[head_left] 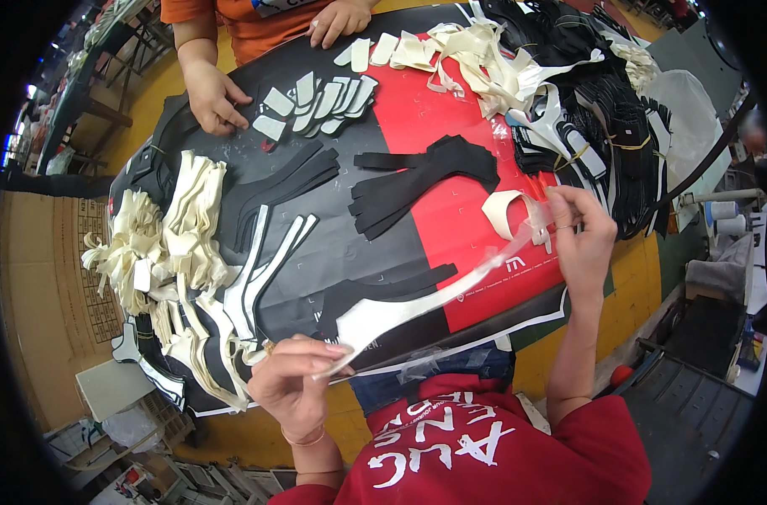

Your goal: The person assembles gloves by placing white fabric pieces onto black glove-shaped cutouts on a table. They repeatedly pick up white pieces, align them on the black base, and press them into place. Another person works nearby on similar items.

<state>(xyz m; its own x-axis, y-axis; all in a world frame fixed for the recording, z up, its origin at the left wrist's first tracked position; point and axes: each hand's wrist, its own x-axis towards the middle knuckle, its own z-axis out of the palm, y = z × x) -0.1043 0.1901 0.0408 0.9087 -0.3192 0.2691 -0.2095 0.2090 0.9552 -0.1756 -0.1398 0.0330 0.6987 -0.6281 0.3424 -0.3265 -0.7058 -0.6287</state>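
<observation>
Left hand (292, 385), lower left of the surface (408, 109): thumb and fingers are pinching the broad end of a long white strip (392, 315). Right hand (581, 229), raised at the right side: thumb and fingertips are pinching the strip's narrow, translucent end. The strip is stretching between the two hands, curving above the near part of the black-and-red surface.

A cream piece (495, 212) is lying just beside the right hand. Nearest the left hand, white curved pieces with dark edges (253, 278) are resting near cream fabric bundles (194, 219). A fan of black pieces (425, 181) is occupying the middle, with black strips (295, 181) lying to its left. Small white tabs (333, 101) are sitting in an overlapping group toward the far edge; black bundles (627, 139) are piling up at far right.

Across the surface, a co-worker in orange (257, 29) is keeping one hand near the tabs.
</observation>
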